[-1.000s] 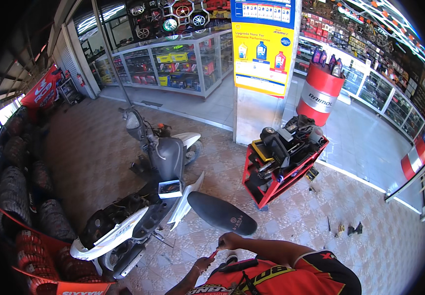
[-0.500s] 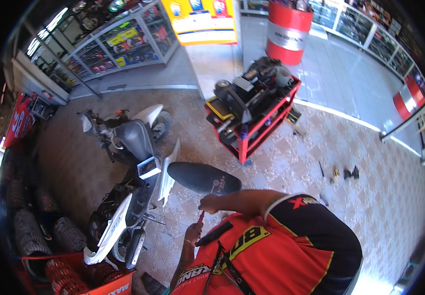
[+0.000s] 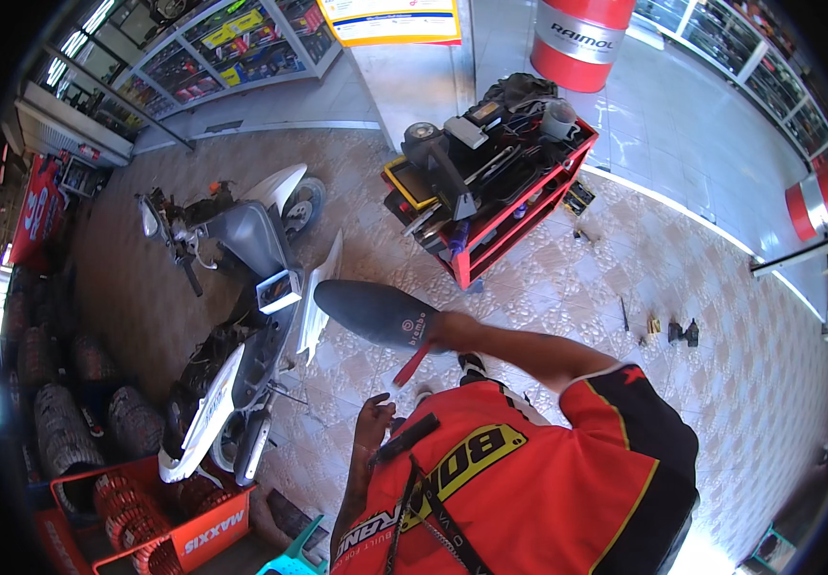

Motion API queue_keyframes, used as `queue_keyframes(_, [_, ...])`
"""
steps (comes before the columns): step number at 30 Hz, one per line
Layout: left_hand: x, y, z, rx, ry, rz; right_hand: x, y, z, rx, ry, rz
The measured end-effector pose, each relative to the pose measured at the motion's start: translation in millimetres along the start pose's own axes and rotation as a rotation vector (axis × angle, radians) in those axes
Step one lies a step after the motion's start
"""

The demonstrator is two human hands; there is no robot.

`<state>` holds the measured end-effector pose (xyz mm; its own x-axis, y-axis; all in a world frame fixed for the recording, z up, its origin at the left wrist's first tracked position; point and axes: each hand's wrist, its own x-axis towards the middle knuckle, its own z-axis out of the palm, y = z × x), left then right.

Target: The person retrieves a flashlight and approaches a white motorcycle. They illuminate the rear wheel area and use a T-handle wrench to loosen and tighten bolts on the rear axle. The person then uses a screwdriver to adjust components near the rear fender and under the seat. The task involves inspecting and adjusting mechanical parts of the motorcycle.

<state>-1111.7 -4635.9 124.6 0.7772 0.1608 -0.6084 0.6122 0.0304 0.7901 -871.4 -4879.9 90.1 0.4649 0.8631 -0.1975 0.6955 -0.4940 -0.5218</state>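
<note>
My right hand (image 3: 452,331) is closed on a red, stick-like tool (image 3: 412,366) with a pale tip, angled down toward my left. It appears over the rear end of a black seat (image 3: 356,309); I cannot tell whether it touches it. My left hand (image 3: 374,414) is just below the tool's tip, fingers loosely bent and apart, with nothing clearly in them. Left of the seat stands a partly dismantled scooter (image 3: 251,249) with white panels (image 3: 217,402) and a small open box (image 3: 278,290) on it.
A red tool cart (image 3: 519,230) loaded with parts stands ahead by a pillar (image 3: 409,81), with red drums (image 3: 572,72) behind and rightward. Glass counters (image 3: 241,53) line the back. Stacked tyres (image 3: 64,422) and a red rack (image 3: 213,532) are lower left. Small parts (image 3: 682,333) lie rightward.
My view has tilted down, so the surroundings sit higher. My right hand has moved up and right with the red tool, away from my left hand, which has let go of it.
</note>
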Motion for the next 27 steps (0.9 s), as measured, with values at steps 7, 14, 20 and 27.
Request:
queue_keyframes(7, [4,-13,10,-0.021,0.126,-0.111,-58,178,-130,-0.156,0.232,0.244])
queue_keyframes(14, [7,-47,4,0.036,0.209,-0.214,-35,271,-189,-0.24,0.233,0.462])
queue_keyframes(20, [2,-90,-13,0.024,0.313,-0.214,9,308,-177,-0.202,0.241,0.52])
queue_keyframes(27, [-31,-90,-7,0.074,0.363,-0.259,32,325,-152,-0.281,0.238,0.442])
